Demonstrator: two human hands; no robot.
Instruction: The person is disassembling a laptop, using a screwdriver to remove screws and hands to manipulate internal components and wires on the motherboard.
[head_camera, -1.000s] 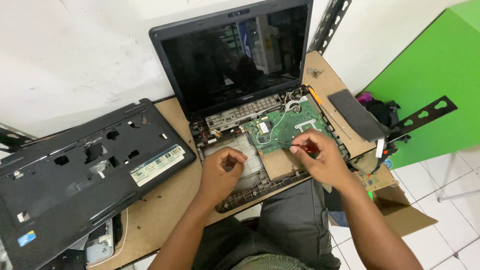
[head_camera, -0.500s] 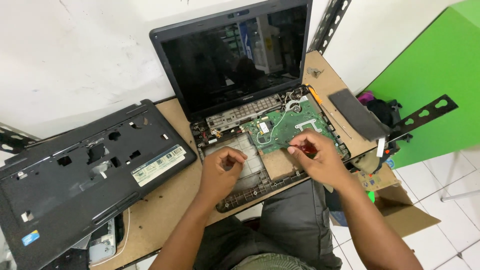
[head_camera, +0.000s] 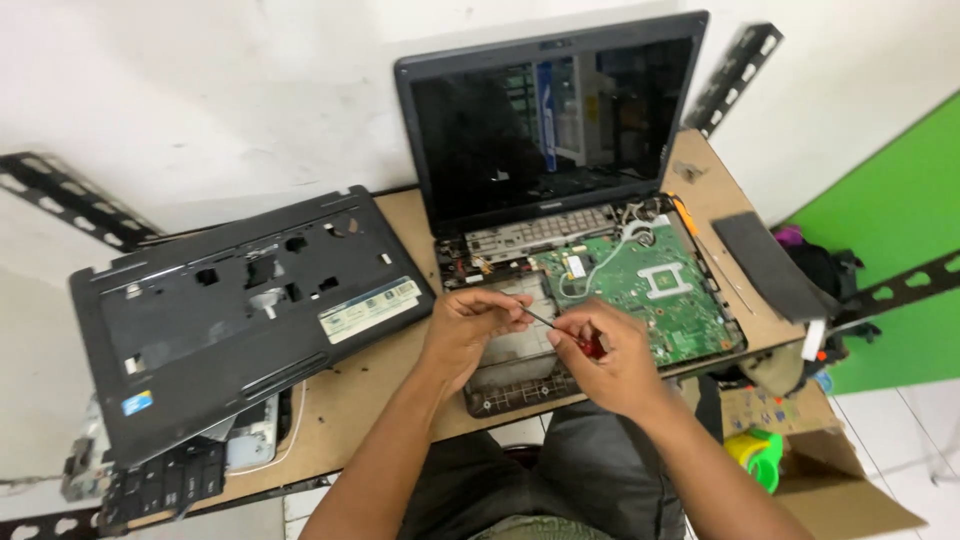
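Opened laptop (head_camera: 560, 270) on the wooden surface (head_camera: 370, 380), its green circuit board (head_camera: 640, 285) exposed and its detached black cover (head_camera: 230, 310) lying to the left. The right hand (head_camera: 610, 365) is closed round the red handle of a small screwdriver (head_camera: 560, 332), while the left hand (head_camera: 470, 325) pinches the thin shaft near its tip, apparently over a screw in the chassis, though the tip is too small to confirm. Good practice: hold the shaft upright, seat the tip fully, and press lightly while turning.
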